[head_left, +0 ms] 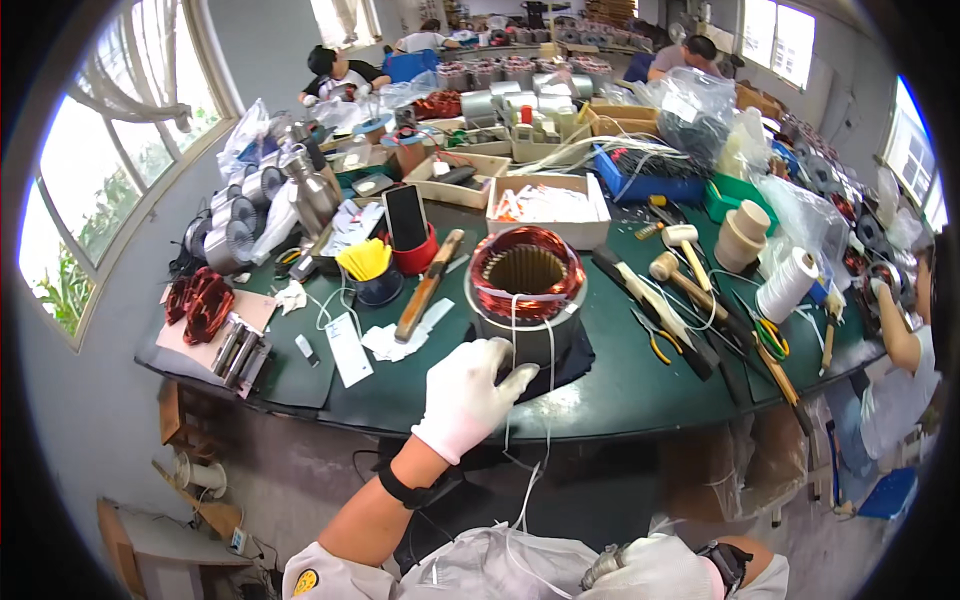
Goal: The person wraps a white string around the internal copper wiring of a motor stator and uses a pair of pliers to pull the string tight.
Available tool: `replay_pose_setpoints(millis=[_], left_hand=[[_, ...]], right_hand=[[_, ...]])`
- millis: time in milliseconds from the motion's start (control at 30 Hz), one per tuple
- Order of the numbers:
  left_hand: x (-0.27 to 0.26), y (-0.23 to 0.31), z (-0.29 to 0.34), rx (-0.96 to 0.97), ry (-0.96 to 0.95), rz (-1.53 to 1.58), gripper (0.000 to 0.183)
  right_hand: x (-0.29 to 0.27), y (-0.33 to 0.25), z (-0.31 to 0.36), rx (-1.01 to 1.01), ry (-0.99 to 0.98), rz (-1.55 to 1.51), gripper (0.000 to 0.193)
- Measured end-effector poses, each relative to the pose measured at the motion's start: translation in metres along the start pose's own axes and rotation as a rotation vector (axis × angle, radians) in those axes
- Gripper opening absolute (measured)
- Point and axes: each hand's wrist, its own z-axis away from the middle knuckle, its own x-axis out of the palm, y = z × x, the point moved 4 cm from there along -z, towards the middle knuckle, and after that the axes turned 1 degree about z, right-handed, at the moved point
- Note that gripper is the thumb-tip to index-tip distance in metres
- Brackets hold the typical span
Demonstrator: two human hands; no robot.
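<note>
Matt white knitted cloth covers my left hand (pixel 472 392) and my right hand (pixel 660 572). In front of me, the coil ring (pixel 527 303) is glossy copper wire, its strands ridged, above a smooth grey metal cylinder (pixel 492 328). My bench (pixel 620 408) has a smooth green top with a slight sheen. The phone (pixel 404 217) shows glassy black; the red cup (pixel 417 259) looks like shiny plastic. The flat strip (pixel 430 287) is worn wood, the open box (pixel 572 228) matt cardboard, and the bag (pixel 806 222) crinkled, clear, glossy plastic.
</note>
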Motion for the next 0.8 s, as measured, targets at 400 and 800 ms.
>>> replay_pose_setpoints(millis=[400,800], left_hand=[[-0.003,-0.008,0.003,-0.038,0.003,0.277,0.012],[0.008,0.022,0.092,0.34,-0.449,0.496,0.009]], right_hand=[[-0.013,0.01,-0.013,0.009,0.136,-0.138,0.032],[0.015,0.166,0.006,0.821,0.482,-0.686,0.051]])
